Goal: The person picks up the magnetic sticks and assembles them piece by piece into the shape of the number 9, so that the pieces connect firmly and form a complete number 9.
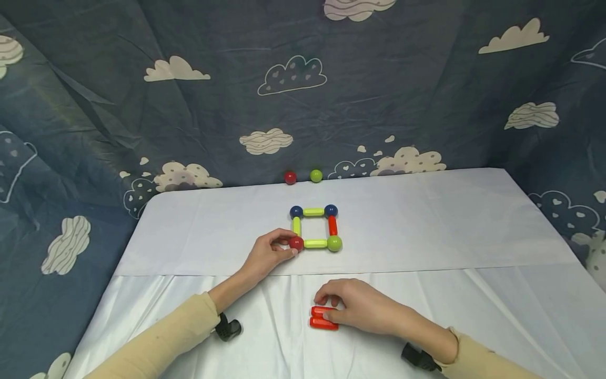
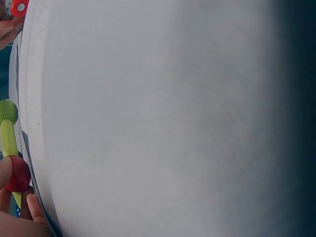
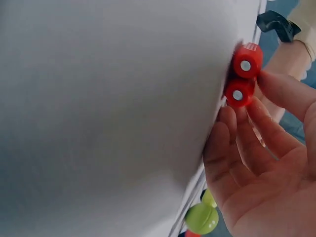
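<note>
A square of magnetic rods and balls lies flat on the white cloth in the head view. Its near left corner is a red ball [image 1: 296, 243], which my left hand [image 1: 267, 257] pinches between thumb and fingers. A lime rod [image 1: 315, 243] runs from that ball to a green ball [image 1: 334, 243]. Two dark blue balls, one of them the far right ball [image 1: 331, 211], form the far corners. Closer to me, two red rods lie side by side. My right hand [image 1: 362, 308] pinches the farther red rod [image 3: 238, 94], its thumb close against the nearer red rod [image 1: 324, 323].
Behind the square, a loose red ball [image 1: 290, 177] and a loose green ball [image 1: 316, 175] rest near the table's back edge. A dark cloud-patterned curtain [image 1: 303, 116] hangs behind and beside the table. The white tablecloth [image 1: 450, 226] has a fold line across it.
</note>
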Demonstrator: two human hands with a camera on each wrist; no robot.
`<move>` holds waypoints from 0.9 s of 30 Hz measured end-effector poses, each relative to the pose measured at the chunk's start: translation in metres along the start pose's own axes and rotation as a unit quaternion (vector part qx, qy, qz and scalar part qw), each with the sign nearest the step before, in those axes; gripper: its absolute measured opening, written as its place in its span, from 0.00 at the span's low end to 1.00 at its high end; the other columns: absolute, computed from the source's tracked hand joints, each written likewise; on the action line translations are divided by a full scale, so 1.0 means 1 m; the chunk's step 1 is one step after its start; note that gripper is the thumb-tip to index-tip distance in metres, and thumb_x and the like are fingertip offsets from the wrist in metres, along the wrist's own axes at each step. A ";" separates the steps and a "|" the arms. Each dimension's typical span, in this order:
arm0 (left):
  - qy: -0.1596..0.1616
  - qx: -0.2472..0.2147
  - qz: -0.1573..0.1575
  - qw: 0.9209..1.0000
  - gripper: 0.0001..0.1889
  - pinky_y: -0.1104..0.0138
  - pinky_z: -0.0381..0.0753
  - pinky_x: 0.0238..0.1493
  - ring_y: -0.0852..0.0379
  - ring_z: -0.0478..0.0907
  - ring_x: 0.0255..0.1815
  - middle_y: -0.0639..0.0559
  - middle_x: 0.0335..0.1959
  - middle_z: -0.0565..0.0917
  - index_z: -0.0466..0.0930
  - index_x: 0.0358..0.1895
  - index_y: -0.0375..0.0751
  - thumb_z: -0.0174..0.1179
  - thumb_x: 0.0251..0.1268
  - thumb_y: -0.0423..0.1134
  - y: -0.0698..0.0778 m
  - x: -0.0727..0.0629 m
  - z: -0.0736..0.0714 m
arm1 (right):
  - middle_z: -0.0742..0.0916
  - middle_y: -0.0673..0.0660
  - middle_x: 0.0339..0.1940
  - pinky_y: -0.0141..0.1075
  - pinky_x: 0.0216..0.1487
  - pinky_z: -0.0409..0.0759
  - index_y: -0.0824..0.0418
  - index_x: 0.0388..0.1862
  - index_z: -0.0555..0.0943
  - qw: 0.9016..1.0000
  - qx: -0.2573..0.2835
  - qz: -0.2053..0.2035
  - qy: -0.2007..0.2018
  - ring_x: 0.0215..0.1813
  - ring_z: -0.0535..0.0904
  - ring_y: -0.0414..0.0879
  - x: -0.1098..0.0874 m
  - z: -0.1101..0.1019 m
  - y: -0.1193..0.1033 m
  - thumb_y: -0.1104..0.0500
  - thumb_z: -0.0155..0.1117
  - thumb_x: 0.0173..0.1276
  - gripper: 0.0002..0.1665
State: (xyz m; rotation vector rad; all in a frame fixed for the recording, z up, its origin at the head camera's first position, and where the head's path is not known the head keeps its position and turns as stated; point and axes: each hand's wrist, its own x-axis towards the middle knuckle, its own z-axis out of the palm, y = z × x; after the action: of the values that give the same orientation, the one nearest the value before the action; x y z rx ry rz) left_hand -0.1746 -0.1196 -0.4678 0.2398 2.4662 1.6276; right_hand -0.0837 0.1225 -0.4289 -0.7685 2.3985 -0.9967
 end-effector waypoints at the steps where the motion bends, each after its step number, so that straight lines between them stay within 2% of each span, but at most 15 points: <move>1: 0.000 0.001 0.000 1.000 0.17 0.65 0.76 0.42 0.54 0.76 0.40 0.55 0.42 0.83 0.84 0.51 0.50 0.71 0.58 0.35 0.000 0.000 0.000 | 0.81 0.36 0.36 0.33 0.39 0.74 0.47 0.47 0.83 1.000 -0.001 0.000 -0.002 0.38 0.75 0.36 0.000 0.001 0.000 0.57 0.69 0.65 0.12; 8: 0.000 -0.002 -0.005 1.000 0.17 0.65 0.76 0.41 0.54 0.76 0.39 0.54 0.42 0.83 0.84 0.51 0.50 0.71 0.58 0.35 0.001 0.000 0.000 | 0.80 0.36 0.34 0.32 0.39 0.75 0.47 0.46 0.83 1.000 -0.012 -0.012 0.004 0.36 0.75 0.34 0.000 0.003 -0.001 0.60 0.67 0.66 0.11; 11: 0.000 -0.002 -0.006 1.000 0.17 0.65 0.76 0.41 0.54 0.76 0.38 0.54 0.42 0.83 0.84 0.51 0.50 0.71 0.58 0.35 0.001 0.000 0.000 | 0.81 0.37 0.34 0.32 0.40 0.75 0.49 0.47 0.83 1.000 0.002 -0.014 0.008 0.36 0.75 0.35 -0.001 0.003 0.000 0.61 0.65 0.68 0.12; 19: 0.000 0.001 -0.004 1.000 0.17 0.64 0.75 0.41 0.53 0.76 0.37 0.54 0.42 0.83 0.84 0.51 0.49 0.71 0.57 0.34 0.001 0.000 0.000 | 0.83 0.43 0.40 0.33 0.43 0.77 0.52 0.53 0.82 0.995 0.102 0.009 -0.016 0.40 0.77 0.42 -0.003 -0.002 0.011 0.65 0.58 0.71 0.15; 24: 0.000 0.003 -0.008 1.000 0.17 0.64 0.75 0.41 0.53 0.75 0.38 0.54 0.43 0.83 0.84 0.51 0.49 0.71 0.58 0.34 0.001 0.000 0.000 | 0.83 0.49 0.46 0.34 0.46 0.77 0.57 0.57 0.80 0.981 0.189 0.016 -0.037 0.45 0.77 0.47 -0.006 -0.008 0.019 0.63 0.56 0.75 0.15; 27: -0.001 0.003 -0.009 1.000 0.17 0.65 0.75 0.40 0.53 0.75 0.37 0.54 0.43 0.82 0.84 0.51 0.50 0.71 0.58 0.34 0.001 -0.001 0.001 | 0.83 0.54 0.48 0.33 0.47 0.77 0.60 0.59 0.79 0.973 0.227 0.028 -0.036 0.47 0.77 0.49 -0.007 -0.012 0.023 0.61 0.55 0.76 0.16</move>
State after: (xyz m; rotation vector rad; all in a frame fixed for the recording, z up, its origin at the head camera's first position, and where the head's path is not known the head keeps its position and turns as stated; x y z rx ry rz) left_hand -0.1739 -0.1187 -0.4669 0.2193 2.4658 1.6118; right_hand -0.0930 0.1463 -0.4375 -0.5519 2.0032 -1.3977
